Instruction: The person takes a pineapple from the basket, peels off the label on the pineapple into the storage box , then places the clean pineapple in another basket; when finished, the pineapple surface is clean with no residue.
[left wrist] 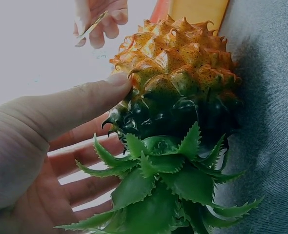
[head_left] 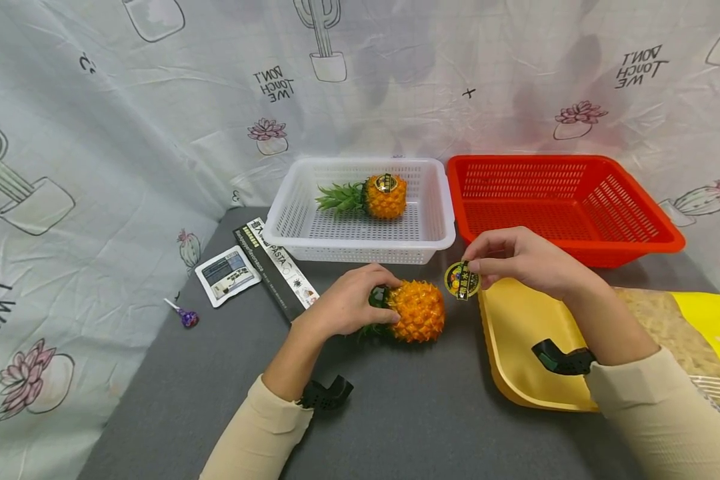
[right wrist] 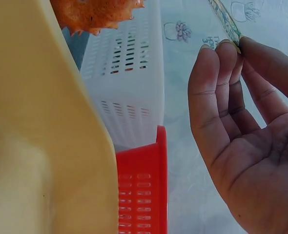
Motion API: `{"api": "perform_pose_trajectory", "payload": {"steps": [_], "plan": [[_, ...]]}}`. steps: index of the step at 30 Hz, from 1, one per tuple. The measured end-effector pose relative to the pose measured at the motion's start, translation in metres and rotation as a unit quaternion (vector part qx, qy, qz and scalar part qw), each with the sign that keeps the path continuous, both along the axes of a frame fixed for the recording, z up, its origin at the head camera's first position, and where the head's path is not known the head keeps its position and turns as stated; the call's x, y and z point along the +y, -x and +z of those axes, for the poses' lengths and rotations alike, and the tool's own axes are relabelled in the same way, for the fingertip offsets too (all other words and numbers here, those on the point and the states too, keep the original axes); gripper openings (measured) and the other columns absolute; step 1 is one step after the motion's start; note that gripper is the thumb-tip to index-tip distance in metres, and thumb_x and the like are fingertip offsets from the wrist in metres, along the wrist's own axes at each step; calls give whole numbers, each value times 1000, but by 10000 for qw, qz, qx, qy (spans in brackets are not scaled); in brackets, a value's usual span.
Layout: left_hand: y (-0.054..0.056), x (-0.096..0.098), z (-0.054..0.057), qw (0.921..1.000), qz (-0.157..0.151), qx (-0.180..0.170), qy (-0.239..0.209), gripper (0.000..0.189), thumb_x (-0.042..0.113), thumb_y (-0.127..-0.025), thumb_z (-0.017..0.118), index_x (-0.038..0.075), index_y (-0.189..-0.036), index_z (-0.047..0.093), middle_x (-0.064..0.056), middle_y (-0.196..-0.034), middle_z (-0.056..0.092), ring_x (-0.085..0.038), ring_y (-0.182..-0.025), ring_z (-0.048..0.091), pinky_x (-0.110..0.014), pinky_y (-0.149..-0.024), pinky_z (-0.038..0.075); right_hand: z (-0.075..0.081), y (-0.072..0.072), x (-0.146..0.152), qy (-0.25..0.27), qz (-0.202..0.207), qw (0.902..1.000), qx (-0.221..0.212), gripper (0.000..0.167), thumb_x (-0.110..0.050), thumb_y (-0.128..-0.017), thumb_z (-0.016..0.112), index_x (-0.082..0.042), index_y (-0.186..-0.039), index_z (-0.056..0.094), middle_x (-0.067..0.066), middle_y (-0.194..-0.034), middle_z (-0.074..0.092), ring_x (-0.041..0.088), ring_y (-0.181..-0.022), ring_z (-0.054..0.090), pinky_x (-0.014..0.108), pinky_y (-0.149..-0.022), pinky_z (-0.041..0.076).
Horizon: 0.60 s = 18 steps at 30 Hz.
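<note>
Two-handed: pinching thin round black-and-gold label (head_left: 459, 283) at its edge with right hand (head_left: 519, 261), gripping spiky orange pineapple (head_left: 421, 312) near its green leaves (left wrist: 149, 195) with left hand (head_left: 354, 303), at grey tabletop (head_left: 408, 413) before white perforated plastic basket (head_left: 360, 253), so brace pineapple lightly and avoid creasing label.

Pinches with the right hand (right wrist: 254, 146) a thin label (right wrist: 225, 21), seen edge-on. Shows a yellow tray (right wrist: 51, 122) at left, beside it a red basket (right wrist: 149, 187) and a white basket (right wrist: 134, 87), and topmost an orange spiky fruit (right wrist: 95, 12).
</note>
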<state>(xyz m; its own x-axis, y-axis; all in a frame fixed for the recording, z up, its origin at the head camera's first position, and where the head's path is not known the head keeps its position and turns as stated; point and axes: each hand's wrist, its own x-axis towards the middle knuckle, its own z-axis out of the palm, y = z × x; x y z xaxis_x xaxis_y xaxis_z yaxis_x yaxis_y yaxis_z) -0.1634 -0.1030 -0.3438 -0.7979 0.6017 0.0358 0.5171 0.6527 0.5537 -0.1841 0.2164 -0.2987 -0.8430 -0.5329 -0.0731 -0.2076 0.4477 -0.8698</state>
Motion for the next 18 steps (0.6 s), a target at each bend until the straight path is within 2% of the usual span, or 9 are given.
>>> {"api": "perform_pose_trajectory", "payload": {"steps": [11,18], "plan": [[0,0,0,10000,4,20,-34,50,28,-87,85,11,-131,69,-2,-130,67,-21,-121,64,-39,-106,51,-3,4,12,53,-21,10000,-19,16,-18,-101,68,-6,-111,72,9,-95,72,30,-82,69,33,-81,60],[0,0,-1,10000,47,-63,-51,50,28,-87,85,11,-131,69,-2,-131,66,-21,-122,63,-39,-107,50,-8,7,21,20,-29,9996,-266,18,-18,-100,68,-4,-111,71,8,-94,70,31,-84,70,35,-82,60]]}}
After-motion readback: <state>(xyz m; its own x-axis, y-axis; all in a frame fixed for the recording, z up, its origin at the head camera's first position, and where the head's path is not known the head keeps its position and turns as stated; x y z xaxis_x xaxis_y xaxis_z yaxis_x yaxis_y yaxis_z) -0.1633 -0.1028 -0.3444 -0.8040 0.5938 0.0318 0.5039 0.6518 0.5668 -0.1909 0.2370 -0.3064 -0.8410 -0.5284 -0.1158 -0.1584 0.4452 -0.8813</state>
